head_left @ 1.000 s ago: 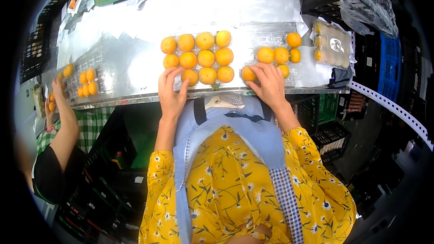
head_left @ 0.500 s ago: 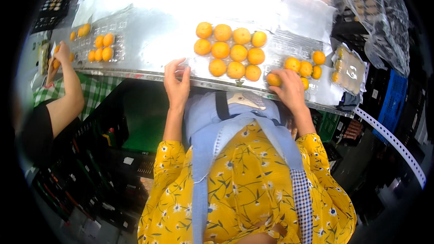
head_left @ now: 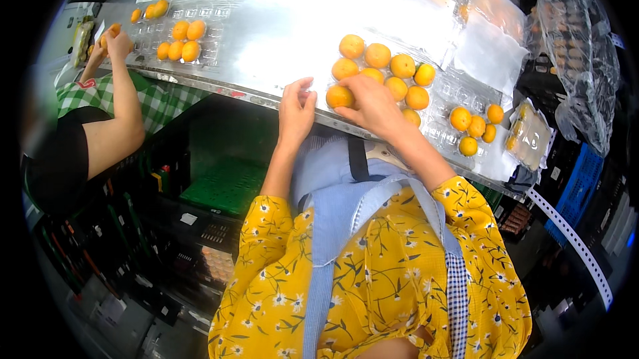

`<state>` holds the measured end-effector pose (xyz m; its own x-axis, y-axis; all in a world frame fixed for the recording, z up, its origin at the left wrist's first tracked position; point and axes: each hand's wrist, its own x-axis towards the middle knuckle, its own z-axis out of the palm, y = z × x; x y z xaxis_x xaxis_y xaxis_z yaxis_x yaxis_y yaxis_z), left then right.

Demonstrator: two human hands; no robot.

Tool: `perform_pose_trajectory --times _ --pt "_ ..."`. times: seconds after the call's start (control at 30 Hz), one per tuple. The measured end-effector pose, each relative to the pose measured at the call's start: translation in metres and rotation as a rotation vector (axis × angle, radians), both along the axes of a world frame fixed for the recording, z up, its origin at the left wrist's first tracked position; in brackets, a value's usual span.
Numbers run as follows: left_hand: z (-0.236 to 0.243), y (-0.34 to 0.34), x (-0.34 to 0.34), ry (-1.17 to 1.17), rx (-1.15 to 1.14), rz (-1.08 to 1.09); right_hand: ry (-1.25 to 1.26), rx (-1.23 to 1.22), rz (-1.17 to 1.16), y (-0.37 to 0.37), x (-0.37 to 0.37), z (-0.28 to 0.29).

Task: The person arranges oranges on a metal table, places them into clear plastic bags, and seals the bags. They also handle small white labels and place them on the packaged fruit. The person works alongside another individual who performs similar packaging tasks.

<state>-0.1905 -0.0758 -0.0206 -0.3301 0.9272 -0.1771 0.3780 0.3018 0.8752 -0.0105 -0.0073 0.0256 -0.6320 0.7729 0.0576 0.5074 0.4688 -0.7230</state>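
My right hand (head_left: 379, 107) grips a mandarin (head_left: 339, 97) at the near left corner of a clear plastic tray, where rows of mandarins (head_left: 402, 66) sit. Its forearm and fingers hide some of the near fruit. Just left of that corner, my left hand (head_left: 297, 114) hovers by the table edge with nothing in it, fingers apart. To the right lies another clear tray (head_left: 447, 86) with several mandarins (head_left: 476, 126) at its near end.
A wrapped pack of fruit (head_left: 530, 135) lies on the right end of the metal table (head_left: 266, 59). At left, a co-worker's hands (head_left: 118, 45) hold fruit beside another tray (head_left: 219, 23). Black crates (head_left: 200, 242) stand below the table; plastic-wrapped stacks (head_left: 566, 46) rise at right.
My right hand has carried a mandarin leftward from the right-hand group to the fuller tray's near left corner. My left hand stays near the table edge. The whole view has shifted.
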Motion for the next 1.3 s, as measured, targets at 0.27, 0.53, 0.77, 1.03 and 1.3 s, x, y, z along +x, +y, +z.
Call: perform_pose_trajectory --times 0.27,0.53,0.77,1.03,1.3 --pt "0.002 0.005 -0.006 0.176 -0.098 -0.261 -0.251 0.414 0.273 0.011 -0.018 -0.016" --pt "-0.002 0.014 -0.006 -0.007 -0.071 -0.178 -0.118 0.429 -0.209 0.067 0.017 0.002" --pt "0.016 0.014 0.005 0.05 -0.01 -0.273 -0.536 0.71 -0.656 0.183 0.126 -0.012" --pt "0.014 0.013 0.003 -0.041 -0.219 -0.183 -0.614 0.504 -0.568 0.212 0.136 0.004" --pt "0.011 0.024 -0.012 -0.218 -0.367 -0.3 0.377 -0.221 -0.633 0.182 0.143 0.012"
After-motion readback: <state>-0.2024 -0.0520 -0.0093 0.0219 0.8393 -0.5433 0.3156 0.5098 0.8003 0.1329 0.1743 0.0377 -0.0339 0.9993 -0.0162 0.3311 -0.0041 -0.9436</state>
